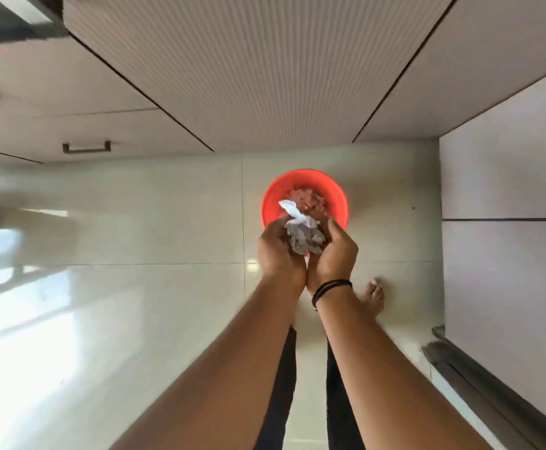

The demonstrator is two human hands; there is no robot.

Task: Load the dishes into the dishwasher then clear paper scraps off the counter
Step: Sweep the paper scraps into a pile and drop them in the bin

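Dropping the paper scraps into the red bin.

Both hands, left hand point(276, 251) and right hand point(333, 253), cup a wad of paper scraps point(304, 235) between them, each grip curled round it, just above the near rim of the red bin point(340, 203) on the floor point(167, 222). Best to carry the wad further over the middle before parting the hands, so no loose bit falls outside.

Free room around the red bucket point(305, 193)

Bare floor tiles point(154, 222) lie open left of the bucket and on its near side; cabinet fronts point(265, 76) wall off the far side, a white panel point(505, 190) closes the right, and a bare foot point(373, 297) stands near-right.
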